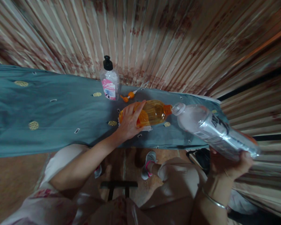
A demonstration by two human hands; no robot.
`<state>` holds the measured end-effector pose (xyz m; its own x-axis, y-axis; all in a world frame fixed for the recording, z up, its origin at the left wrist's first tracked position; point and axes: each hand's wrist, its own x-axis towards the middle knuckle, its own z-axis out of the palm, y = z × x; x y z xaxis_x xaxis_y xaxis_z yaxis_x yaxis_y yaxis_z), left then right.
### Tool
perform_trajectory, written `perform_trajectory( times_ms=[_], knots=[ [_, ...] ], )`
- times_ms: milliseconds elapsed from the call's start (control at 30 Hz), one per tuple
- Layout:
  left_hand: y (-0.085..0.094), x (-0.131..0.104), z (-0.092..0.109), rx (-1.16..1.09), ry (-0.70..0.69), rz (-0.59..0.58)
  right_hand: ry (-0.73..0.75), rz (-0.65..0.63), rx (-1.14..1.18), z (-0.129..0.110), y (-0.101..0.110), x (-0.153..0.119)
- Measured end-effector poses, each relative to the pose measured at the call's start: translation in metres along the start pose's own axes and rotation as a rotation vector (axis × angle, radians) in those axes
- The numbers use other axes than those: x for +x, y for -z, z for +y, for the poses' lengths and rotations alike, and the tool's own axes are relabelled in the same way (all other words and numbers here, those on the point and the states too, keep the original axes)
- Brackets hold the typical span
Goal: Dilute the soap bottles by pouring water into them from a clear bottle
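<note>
My left hand [129, 122] is wrapped around the lower part of an amber see-through bottle [157, 112] that has an orange neck. The bottle appears tipped over, its neck pointing right. In my right hand [231, 164] is a large clear plastic bottle [196, 120] with a printed label, held slanting by its base. Its mouth meets or nearly meets the amber bottle's neck; I cannot tell if they touch. Just behind my left hand lies an orange pump top [130, 95] with a pale tube. Something white shows beneath the amber bottle.
A clear bottle with a black pump [110, 82] and a pink label stands at the table's back edge. The narrow table has a teal cloth [61, 115] with pineapple prints. Pleated curtains [140, 37] hang behind and at right. My legs are below the front edge.
</note>
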<state>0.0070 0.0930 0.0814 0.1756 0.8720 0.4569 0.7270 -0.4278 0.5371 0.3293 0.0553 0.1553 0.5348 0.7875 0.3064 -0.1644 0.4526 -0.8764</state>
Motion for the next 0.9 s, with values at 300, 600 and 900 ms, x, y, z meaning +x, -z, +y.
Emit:
perform_trajectory(
  times_ms=[300,600,900],
  knots=[
    [0.0004,-0.0003,0.0004,0.001,-0.001,0.002,-0.001,0.016,-0.015,0.0011,0.0004,0.0003],
    [0.0005,0.0003,0.0013,0.002,0.007,0.007,-0.006,0.032,-0.019,-0.0004,-0.0004,-0.0012],
    [0.0003,0.0,0.0006,0.006,0.006,-0.005,0.016,0.015,-0.006,0.0006,0.001,0.001]
  ],
)
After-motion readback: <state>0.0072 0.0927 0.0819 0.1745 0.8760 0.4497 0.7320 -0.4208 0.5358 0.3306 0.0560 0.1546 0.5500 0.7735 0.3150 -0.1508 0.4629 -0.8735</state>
